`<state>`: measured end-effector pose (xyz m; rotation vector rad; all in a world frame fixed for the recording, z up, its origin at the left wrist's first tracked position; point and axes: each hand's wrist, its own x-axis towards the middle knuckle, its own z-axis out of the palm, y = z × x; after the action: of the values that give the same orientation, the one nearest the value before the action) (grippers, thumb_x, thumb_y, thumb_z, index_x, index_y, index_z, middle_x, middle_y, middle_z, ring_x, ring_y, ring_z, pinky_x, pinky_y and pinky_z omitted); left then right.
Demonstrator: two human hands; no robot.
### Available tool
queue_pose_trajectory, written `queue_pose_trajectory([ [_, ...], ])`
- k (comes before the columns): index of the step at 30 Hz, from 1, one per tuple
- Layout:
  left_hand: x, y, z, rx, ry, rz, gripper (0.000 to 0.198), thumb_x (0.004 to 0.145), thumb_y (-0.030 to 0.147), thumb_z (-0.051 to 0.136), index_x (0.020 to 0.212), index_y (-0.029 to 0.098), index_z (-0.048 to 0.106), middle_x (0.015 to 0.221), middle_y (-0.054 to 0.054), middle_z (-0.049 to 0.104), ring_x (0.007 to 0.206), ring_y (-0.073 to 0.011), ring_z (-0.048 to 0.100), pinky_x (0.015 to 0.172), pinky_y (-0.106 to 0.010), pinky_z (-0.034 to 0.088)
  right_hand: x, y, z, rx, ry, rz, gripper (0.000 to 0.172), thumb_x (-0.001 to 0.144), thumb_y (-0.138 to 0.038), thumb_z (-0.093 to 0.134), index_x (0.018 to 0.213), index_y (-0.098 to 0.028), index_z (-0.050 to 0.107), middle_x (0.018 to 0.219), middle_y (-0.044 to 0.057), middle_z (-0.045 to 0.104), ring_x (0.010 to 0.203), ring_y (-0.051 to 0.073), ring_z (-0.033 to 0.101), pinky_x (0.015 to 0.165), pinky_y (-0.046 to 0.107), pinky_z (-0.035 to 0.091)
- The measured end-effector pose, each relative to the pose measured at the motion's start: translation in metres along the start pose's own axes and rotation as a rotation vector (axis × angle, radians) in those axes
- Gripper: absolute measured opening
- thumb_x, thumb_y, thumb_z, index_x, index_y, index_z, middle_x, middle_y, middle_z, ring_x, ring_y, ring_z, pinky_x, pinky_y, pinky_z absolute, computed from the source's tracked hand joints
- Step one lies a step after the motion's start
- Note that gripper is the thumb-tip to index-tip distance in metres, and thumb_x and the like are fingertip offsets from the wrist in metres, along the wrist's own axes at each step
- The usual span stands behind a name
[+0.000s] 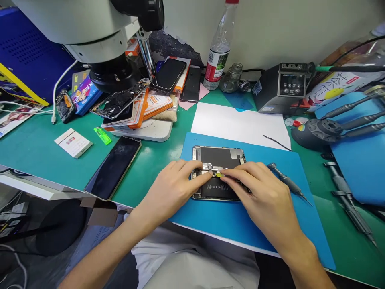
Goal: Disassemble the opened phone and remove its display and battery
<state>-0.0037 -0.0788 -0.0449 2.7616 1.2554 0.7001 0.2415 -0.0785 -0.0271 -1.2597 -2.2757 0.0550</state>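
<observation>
White garment (pixel 195 261): nearest the lens, between the two forearms.
Left hand (pixel 176 186): half curled, forefinger and thumb tips resting on the opened phone (pixel 218 158); grips nothing that shows.
Right hand (pixel 264 192): fingers drawn together, tips pinched on a small yellow-green tab (pixel 219 175).
Key relation: tab sits where both hands' fingertips meet, over the phone's middle; right hand has it, left touches just beside.
Phone axis: seems to run away from the body; right side hidden under the right hand, so uncertain.
Screwdriver (pixel 288 182): just right of the right hand, lying loose.
Surface: blue mat (pixel 210 224) under phone and hands, on a green bench (pixel 144 160).
Room: second phone (pixel 114 168) well left of the left hand; microscope (pixel 99 32) beyond it; soldering station (pixel 288 84) beyond the right hand.
</observation>
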Motion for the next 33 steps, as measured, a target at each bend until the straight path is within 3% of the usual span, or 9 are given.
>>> queue_pose_trajectory([
  [8, 0.002, -0.001, -0.005, 0.094, -0.117, 0.075, 0.032, 0.110, 0.017, 0.050, 0.139, 0.020, 0.064, 0.134, -0.009, 0.070, 0.101, -0.0245, 0.066, 0.082, -0.039, 0.053, 0.000, -0.003, 0.007, 0.019, -0.053, 0.021, 0.012, 0.102, -0.021, 0.067, 0.111, -0.018, 0.074, 0.100, 0.003, 0.068, 0.092, 0.016, 0.059, 0.080, 0.032, 0.048],
  [15, 0.000, -0.005, -0.004, 0.046, -0.087, 0.118, 0.040, 0.109, 0.015, 0.051, 0.148, 0.023, 0.059, 0.141, -0.007, 0.068, 0.105, -0.0235, 0.064, 0.083, -0.038, 0.052, 0.001, -0.004, 0.007, 0.015, -0.055, 0.027, 0.010, 0.102, -0.023, 0.067, 0.108, -0.018, 0.074, 0.098, 0.003, 0.068, 0.091, 0.017, 0.060, 0.080, 0.032, 0.048],
  [25, 0.002, -0.008, -0.001, -0.121, -0.108, 0.052, 0.039, 0.109, 0.017, 0.052, 0.145, 0.027, 0.064, 0.135, -0.008, 0.068, 0.109, -0.0248, 0.062, 0.089, -0.040, 0.052, -0.003, 0.000, 0.003, -0.031, -0.047, 0.006, 0.016, 0.101, -0.019, 0.068, 0.116, -0.017, 0.075, 0.098, 0.004, 0.068, 0.089, 0.017, 0.059, 0.079, 0.033, 0.047],
  [33, 0.001, -0.008, -0.001, -0.104, -0.107, 0.064, 0.039, 0.108, 0.017, 0.053, 0.145, 0.026, 0.064, 0.135, -0.009, 0.068, 0.108, -0.0251, 0.062, 0.088, -0.040, 0.051, -0.009, 0.003, 0.000, -0.119, -0.009, -0.127, 0.017, 0.097, -0.012, 0.071, 0.112, -0.014, 0.077, 0.096, 0.006, 0.072, 0.082, 0.018, 0.055, 0.072, 0.034, 0.043],
])
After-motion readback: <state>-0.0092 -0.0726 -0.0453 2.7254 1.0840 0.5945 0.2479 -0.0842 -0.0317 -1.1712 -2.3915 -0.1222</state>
